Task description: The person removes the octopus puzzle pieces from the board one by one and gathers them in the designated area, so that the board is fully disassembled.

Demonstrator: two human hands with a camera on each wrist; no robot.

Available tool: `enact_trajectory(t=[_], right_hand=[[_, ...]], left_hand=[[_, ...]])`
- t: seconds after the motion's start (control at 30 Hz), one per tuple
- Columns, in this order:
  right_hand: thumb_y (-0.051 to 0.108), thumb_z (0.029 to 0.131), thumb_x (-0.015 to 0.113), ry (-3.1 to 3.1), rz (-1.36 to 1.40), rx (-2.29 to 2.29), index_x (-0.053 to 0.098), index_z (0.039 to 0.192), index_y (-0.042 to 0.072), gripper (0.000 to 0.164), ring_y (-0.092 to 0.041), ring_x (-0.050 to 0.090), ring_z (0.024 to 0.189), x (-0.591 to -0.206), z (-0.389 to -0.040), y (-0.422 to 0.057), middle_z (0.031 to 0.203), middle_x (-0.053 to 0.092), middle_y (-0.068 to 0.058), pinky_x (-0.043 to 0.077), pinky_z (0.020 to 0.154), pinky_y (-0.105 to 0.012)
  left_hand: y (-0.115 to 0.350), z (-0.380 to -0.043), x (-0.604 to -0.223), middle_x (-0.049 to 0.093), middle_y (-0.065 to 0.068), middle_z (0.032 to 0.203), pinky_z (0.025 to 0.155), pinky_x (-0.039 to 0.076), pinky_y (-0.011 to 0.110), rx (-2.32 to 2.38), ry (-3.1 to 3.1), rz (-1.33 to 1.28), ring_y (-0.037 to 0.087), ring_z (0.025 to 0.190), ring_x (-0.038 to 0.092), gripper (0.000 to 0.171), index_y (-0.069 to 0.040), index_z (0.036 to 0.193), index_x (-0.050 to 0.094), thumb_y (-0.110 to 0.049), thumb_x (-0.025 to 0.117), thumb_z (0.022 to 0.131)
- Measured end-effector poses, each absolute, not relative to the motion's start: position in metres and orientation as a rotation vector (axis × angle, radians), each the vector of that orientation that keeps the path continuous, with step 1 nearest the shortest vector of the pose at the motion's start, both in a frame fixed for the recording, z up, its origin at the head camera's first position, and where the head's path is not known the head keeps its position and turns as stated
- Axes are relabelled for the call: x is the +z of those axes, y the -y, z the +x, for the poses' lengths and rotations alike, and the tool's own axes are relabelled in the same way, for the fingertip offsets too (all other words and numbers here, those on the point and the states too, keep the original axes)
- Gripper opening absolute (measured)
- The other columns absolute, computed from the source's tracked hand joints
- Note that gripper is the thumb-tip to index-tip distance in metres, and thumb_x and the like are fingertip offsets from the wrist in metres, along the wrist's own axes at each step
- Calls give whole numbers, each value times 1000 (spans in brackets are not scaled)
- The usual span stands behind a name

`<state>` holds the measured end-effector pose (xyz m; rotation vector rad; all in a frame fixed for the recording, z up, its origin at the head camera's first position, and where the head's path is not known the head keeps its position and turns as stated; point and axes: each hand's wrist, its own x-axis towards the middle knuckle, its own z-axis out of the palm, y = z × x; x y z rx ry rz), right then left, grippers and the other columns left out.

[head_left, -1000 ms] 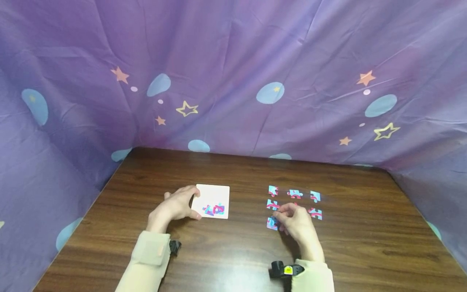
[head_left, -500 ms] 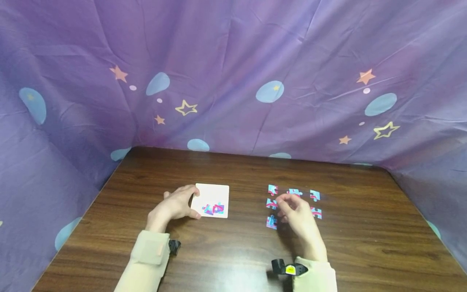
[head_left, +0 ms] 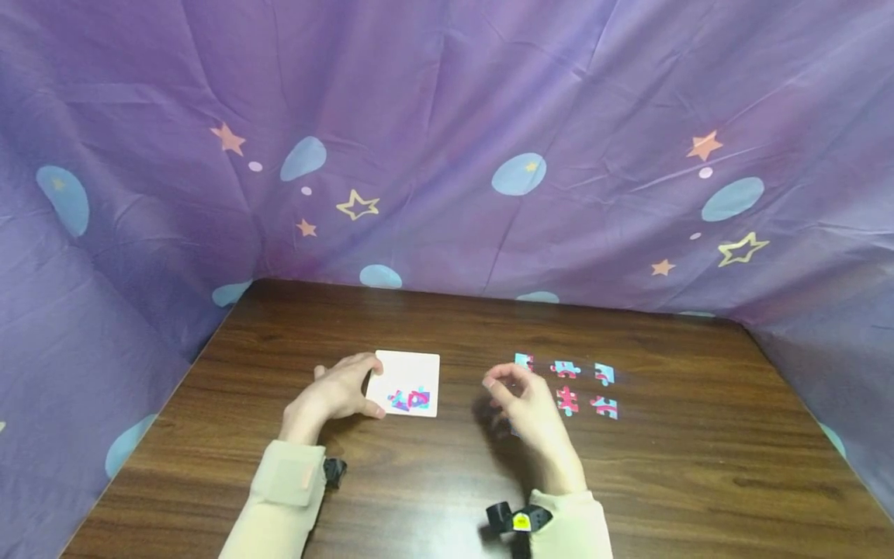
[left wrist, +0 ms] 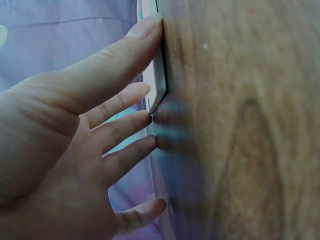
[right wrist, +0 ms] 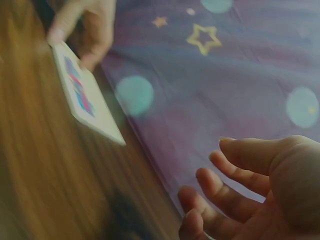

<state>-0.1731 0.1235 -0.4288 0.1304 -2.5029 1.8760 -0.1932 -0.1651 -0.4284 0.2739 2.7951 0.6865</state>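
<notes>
My left hand (head_left: pixel 340 390) holds the left side of a square white puzzle board (head_left: pixel 412 365), its thumb at the near corner and a forefinger at the far one. Two joined pink, blue and purple jigsaw pieces (head_left: pixel 410 399) lie along the board's near edge. To the right, my right hand (head_left: pixel 532 404) hovers over the left column of loose jigsaw pieces, covering part of it. In the right wrist view its fingers (right wrist: pixel 212 185) are loosely bent, thumb apart, with no piece visible between them.
Several loose pieces lie in rows on the brown wooden table (head_left: pixel 433 481), among them a red middle piece (head_left: pixel 567 401) and a blue corner piece (head_left: pixel 604 373). A purple curtain (head_left: pixel 447 140) with stars and blobs hangs around the table's back and sides.
My right hand has moved left from over the middle of the loose pieces, uncovering the red middle piece and covering the left column. My left hand and the board have stayed in place.
</notes>
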Motion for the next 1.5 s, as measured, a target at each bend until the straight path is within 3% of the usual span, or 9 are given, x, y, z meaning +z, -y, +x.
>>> enact_trajectory(t=[0.17, 0.3, 0.53, 0.77, 1.1, 1.5], right_hand=[[0, 87, 67, 2499, 272, 1905, 66, 96, -1, 9, -31, 62, 67, -434, -178, -96, 83, 66, -15, 54, 53, -33], [1, 84, 71, 2576, 401, 1755, 68, 96, 1, 12, -19, 61, 66, -436, -183, -78, 79, 65, -2, 49, 58, -25], [7, 82, 75, 2714, 549, 1541, 68, 95, 7, 15, -9, 59, 67, -450, -191, -58, 79, 65, 4, 49, 64, -27], [11, 81, 78, 2798, 679, 1474, 69, 92, 8, 15, -8, 58, 72, -457, -198, -48, 81, 65, 4, 50, 69, -27], [14, 69, 86, 3006, 717, 1207, 69, 94, 9, 31, -10, 54, 72, -453, -205, -36, 78, 61, 2, 47, 69, -28], [10, 70, 85, 3002, 770, 1124, 65, 89, 14, 28, -11, 51, 72, -450, -204, -30, 77, 57, 3, 44, 69, -29]], left_hand=[[161, -194, -427, 36, 15, 153, 104, 10, 77, 697, -2794, 274, 37, 139, 32, 62, -13, 124, 56, -29, 86, 72], [159, -196, -427, 37, 16, 152, 103, 12, 76, 700, -2802, 281, 36, 139, 33, 62, -13, 123, 57, -28, 86, 71], [159, -195, -431, 40, 16, 151, 103, 17, 75, 705, -2811, 291, 36, 138, 36, 61, -13, 121, 57, -29, 87, 69], [158, -193, -430, 40, 17, 150, 103, 18, 75, 718, -2813, 294, 36, 137, 36, 62, -12, 121, 57, -28, 88, 69], [162, -192, -431, 40, 16, 150, 103, 17, 75, 718, -2817, 296, 35, 138, 35, 62, -12, 121, 57, -28, 87, 70], [164, -192, -428, 40, 17, 150, 102, 20, 74, 699, -2819, 293, 36, 137, 36, 62, -12, 122, 57, -28, 87, 70]])
